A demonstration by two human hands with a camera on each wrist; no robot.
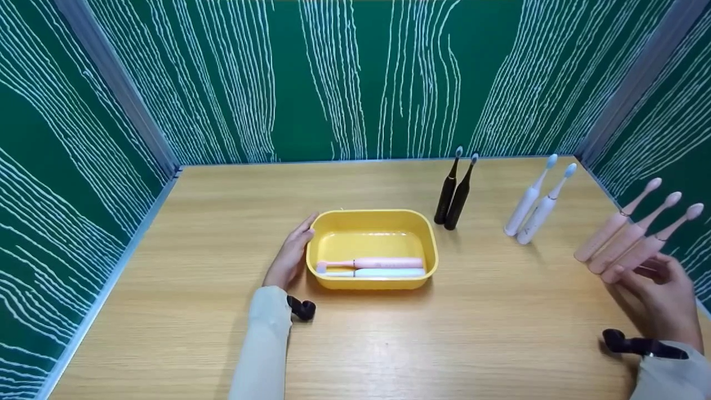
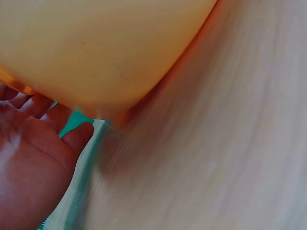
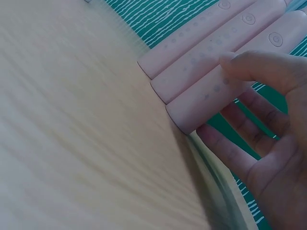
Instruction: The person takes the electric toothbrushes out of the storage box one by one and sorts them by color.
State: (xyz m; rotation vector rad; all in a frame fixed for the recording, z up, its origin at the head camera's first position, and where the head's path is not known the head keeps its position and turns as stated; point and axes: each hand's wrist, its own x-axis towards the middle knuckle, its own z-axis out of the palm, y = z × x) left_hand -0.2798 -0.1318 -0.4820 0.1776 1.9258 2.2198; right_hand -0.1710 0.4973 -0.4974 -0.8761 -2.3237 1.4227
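Observation:
My left hand [image 1: 290, 253] rests against the left side of a yellow plastic basin [image 1: 373, 284], its fingers lying along the outer wall near the rim. Inside the basin, a pink electric toothbrush [image 1: 389, 263] and a white one [image 1: 390, 273] lie side by side along the near wall. At the right, three pink electric toothbrushes stand upright in a row. My right hand [image 1: 661, 291] pinches the nearest pink toothbrush [image 3: 208, 103], thumb across its front and fingers around the back. The other pink toothbrushes [image 3: 192, 36] stand close beside it, buttons facing the wrist camera.
Two black electric toothbrushes [image 1: 459, 203] stand upright behind the basin's right corner. Two white electric toothbrushes [image 1: 537, 219] with blue heads stand between the black and pink ones. Green panels with white wavy lines [image 1: 372, 83] border the wooden table [image 1: 389, 350] at the back and sides.

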